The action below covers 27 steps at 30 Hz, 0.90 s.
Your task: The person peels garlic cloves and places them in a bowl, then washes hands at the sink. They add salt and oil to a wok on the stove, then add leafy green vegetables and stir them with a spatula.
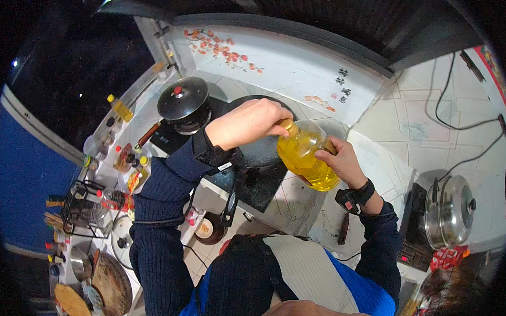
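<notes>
My right hand (339,159) grips the handle of a large clear bottle of yellow cooking oil (306,154), tilted with its neck to the upper left. The fingers of my left hand (254,122) are closed around the bottle's gold cap (289,128). Behind and below my left hand is a dark wok (259,152) on the black gas stove (258,192); the forearm and hand hide part of it. On the stove's other burner stands a black pot with a glass lid (183,98).
At the right, a lidded steel pot (447,211) stands on an induction cooker (412,249). Condiment bottles (138,165), a glass lid (123,241) and a round wooden chopping board (112,283) line the left counter. A brown-handled tool (344,229) lies near my right wrist.
</notes>
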Motion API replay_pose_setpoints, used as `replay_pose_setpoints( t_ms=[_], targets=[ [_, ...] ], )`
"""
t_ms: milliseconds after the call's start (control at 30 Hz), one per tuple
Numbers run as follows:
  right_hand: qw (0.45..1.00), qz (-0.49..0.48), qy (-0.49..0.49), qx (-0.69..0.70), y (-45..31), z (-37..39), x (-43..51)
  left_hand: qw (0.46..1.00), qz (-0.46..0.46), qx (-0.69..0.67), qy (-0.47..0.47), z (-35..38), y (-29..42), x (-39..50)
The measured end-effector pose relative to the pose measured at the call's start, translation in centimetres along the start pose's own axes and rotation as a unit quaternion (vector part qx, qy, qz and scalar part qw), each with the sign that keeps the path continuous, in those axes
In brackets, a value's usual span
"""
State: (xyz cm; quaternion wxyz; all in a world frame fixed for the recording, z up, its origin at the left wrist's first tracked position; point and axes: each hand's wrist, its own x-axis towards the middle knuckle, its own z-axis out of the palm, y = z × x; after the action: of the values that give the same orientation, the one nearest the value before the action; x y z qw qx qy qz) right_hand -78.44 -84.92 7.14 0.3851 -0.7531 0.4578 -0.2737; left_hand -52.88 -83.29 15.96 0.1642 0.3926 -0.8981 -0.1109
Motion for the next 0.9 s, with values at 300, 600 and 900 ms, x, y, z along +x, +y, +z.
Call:
replay_pose_setpoints(
  t_ms=[300, 600, 900],
  targets=[
    [0.981, -0.099, -0.001, -0.168, -3.1, 0.7, 4.4, 0.981, -0.111, 0.089, -0.130, -1.7, -4.5, 2.1],
    [0.955, -0.109, 0.015, -0.275, -2.8, 0.2, 8.4, 0.959, -0.144, 0.188, -0.159, 0.3, -8.4, 6.4],
    [0.930, -0.169, 0.044, -0.322, -1.2, 0.0, 10.7, 0.967, -0.158, 0.156, -0.125, 2.3, -11.0, 7.7]
  ],
)
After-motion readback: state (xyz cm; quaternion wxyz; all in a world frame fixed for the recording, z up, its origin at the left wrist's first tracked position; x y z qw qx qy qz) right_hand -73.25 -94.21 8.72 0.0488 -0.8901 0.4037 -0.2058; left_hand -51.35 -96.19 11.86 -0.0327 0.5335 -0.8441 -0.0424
